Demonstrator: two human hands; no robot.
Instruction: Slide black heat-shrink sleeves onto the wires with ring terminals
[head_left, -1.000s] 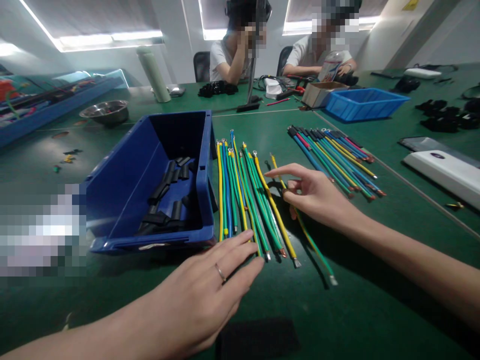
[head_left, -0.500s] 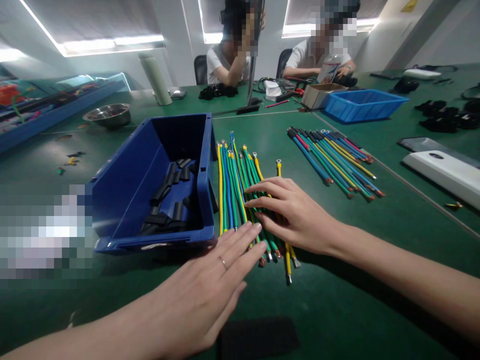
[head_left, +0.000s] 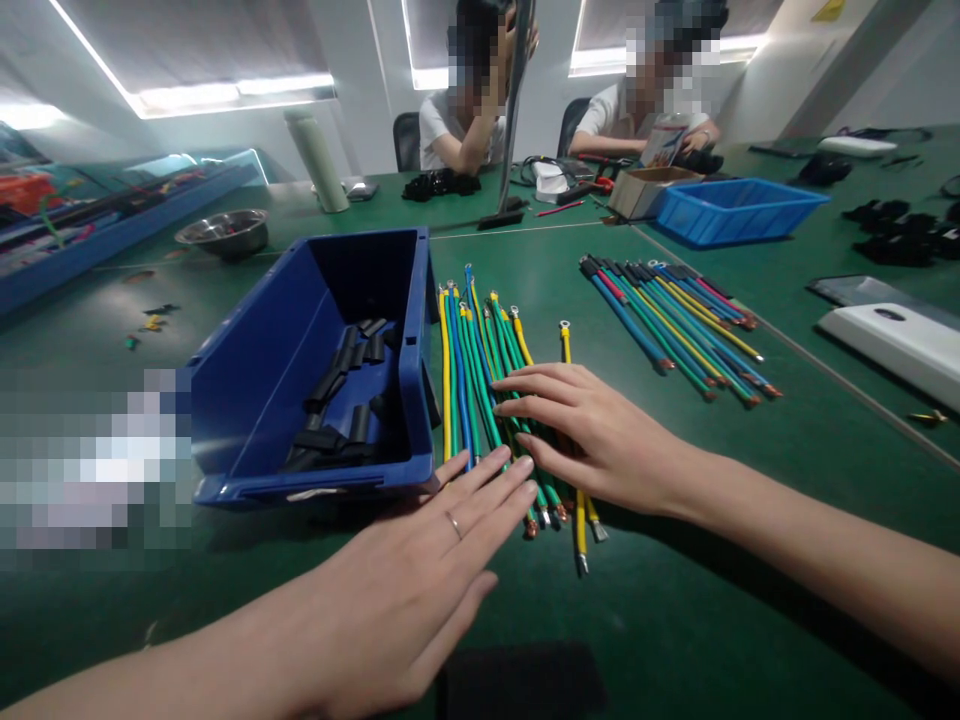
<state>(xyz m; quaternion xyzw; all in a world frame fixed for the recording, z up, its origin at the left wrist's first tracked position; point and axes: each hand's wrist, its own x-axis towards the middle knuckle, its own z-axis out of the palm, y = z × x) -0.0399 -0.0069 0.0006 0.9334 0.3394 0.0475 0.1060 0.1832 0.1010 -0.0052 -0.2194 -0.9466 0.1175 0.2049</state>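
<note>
Short cables (head_left: 461, 385) in green, yellow and blue, with ring terminals at their far ends, lie side by side on the green table. My right hand (head_left: 589, 430) rests over the right part of this row, fingers spread and bent slightly, hiding the cables beneath. Across the near ends stretches my left hand (head_left: 450, 545), its fingers straight and flat, a ring on one of them. Neither hand grips anything. Left of the cables stands a dark blue bin (head_left: 417, 400) holding short black tubes (head_left: 360, 423). One yellow cable (head_left: 580, 530) sticks out below my right hand.
A second group of cables (head_left: 667, 320) with black and red sleeves lies at right. Behind it are a light blue tray (head_left: 739, 225) and a cardboard box (head_left: 637, 195). A metal bowl (head_left: 225, 235) and a pale bottle (head_left: 319, 165) stand back left. Two people sit across the table.
The whole view has shifted slightly, with things appearing a little further right. Both hands keep nearly the same place on the cables.
</note>
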